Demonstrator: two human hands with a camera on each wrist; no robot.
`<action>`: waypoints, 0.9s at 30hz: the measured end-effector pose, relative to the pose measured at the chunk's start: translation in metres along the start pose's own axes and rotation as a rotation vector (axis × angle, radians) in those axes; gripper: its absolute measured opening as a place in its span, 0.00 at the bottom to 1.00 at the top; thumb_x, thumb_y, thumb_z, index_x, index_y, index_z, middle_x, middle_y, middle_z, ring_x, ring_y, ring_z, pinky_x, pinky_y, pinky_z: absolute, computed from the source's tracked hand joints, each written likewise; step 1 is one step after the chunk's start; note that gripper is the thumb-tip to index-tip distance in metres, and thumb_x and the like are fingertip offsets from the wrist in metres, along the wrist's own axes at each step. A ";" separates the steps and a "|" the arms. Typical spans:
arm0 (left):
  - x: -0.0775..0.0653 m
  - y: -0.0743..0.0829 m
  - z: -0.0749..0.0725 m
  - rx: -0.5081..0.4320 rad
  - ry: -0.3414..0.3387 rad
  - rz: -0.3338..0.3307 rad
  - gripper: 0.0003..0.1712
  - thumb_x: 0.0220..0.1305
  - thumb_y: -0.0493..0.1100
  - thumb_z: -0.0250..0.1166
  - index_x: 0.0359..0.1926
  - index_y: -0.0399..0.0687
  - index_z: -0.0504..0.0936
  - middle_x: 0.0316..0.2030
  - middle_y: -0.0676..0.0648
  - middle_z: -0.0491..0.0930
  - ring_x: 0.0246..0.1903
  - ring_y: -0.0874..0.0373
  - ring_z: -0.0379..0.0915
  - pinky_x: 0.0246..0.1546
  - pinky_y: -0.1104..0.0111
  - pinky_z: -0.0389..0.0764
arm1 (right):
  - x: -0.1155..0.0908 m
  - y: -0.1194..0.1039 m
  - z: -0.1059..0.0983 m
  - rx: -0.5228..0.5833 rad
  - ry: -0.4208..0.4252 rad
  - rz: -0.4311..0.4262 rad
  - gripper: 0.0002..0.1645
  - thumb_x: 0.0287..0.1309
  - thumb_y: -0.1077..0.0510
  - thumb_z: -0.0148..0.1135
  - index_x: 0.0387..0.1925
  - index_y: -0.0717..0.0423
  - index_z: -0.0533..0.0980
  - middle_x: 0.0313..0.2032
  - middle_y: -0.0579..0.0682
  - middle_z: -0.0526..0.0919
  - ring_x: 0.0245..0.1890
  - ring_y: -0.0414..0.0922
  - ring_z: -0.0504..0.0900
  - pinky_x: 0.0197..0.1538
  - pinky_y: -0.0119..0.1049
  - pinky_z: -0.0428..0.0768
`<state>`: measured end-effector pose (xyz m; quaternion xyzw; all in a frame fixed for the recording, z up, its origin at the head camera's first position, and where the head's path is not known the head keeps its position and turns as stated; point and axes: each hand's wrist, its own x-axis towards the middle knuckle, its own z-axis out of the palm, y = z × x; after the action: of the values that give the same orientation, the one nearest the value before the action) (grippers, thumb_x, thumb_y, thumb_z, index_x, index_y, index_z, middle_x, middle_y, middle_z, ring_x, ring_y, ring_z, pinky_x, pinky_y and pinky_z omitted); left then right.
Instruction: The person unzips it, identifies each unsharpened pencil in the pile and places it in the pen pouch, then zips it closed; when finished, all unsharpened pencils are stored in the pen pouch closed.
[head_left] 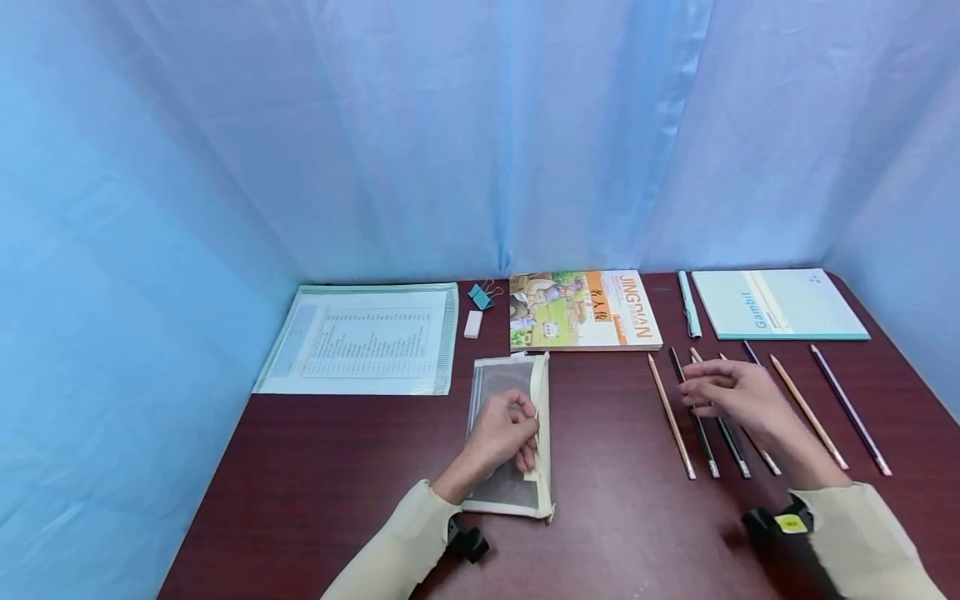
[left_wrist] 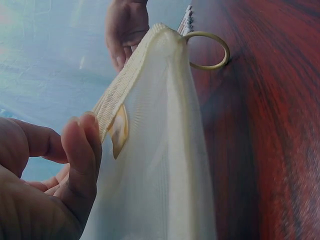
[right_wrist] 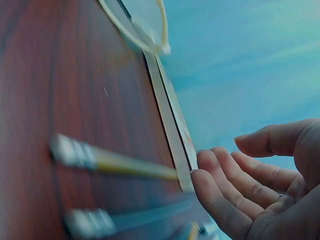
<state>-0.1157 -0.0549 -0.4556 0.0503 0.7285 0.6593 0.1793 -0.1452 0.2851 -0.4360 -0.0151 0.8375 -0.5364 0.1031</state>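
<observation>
A see-through mesh pouch [head_left: 486, 377] with a cream zipper edge lies in the middle of the table. My left hand [head_left: 495, 437] pinches that edge between thumb and fingers; in the left wrist view the pouch [left_wrist: 155, 150] is raised at the edge, with a gold zipper pull [left_wrist: 119, 131] hanging near the fingertips. Over a row of several pencils on the right hovers my right hand [head_left: 738, 400], fingers loosely bent and holding nothing. The leftmost pencil [head_left: 671, 417] is natural wood; the rightmost pencil [head_left: 850, 408] is dark. Blurred pencil ends [right_wrist: 75, 152] show below the right hand.
Behind the pouch lies a colourful book [head_left: 585, 310]. A white eraser [head_left: 473, 324] and teal binder clip [head_left: 482, 296] are left of it, beside a document sleeve [head_left: 360, 342]. At the back right are a light teal pen [head_left: 688, 304] and notebook [head_left: 780, 304]. Blue curtains enclose the table.
</observation>
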 end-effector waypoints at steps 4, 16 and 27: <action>0.000 0.000 0.000 -0.003 -0.003 -0.002 0.04 0.60 0.28 0.51 0.36 0.33 0.70 0.14 0.48 0.74 0.07 0.64 0.71 0.07 0.73 0.75 | -0.002 0.010 -0.032 -0.009 0.052 -0.010 0.11 0.69 0.62 0.57 0.50 0.61 0.76 0.31 0.29 0.87 0.32 0.32 0.88 0.35 0.34 0.90; 0.001 -0.002 0.000 0.000 -0.006 0.005 0.04 0.61 0.28 0.52 0.34 0.38 0.70 0.13 0.49 0.73 0.07 0.64 0.71 0.06 0.73 0.75 | -0.002 0.034 -0.090 -0.653 0.216 0.001 0.22 0.61 0.57 0.64 0.49 0.72 0.78 0.34 0.64 0.89 0.21 0.36 0.82 0.26 0.32 0.78; 0.001 -0.003 0.001 -0.003 -0.009 -0.001 0.05 0.60 0.28 0.52 0.38 0.30 0.71 0.14 0.49 0.73 0.07 0.64 0.71 0.06 0.74 0.75 | 0.005 0.039 -0.093 -0.835 0.115 0.114 0.24 0.52 0.61 0.60 0.49 0.74 0.75 0.37 0.70 0.82 0.28 0.56 0.80 0.23 0.49 0.76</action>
<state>-0.1156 -0.0541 -0.4585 0.0527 0.7265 0.6603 0.1829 -0.1641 0.3840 -0.4343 0.0204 0.9867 -0.1448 0.0708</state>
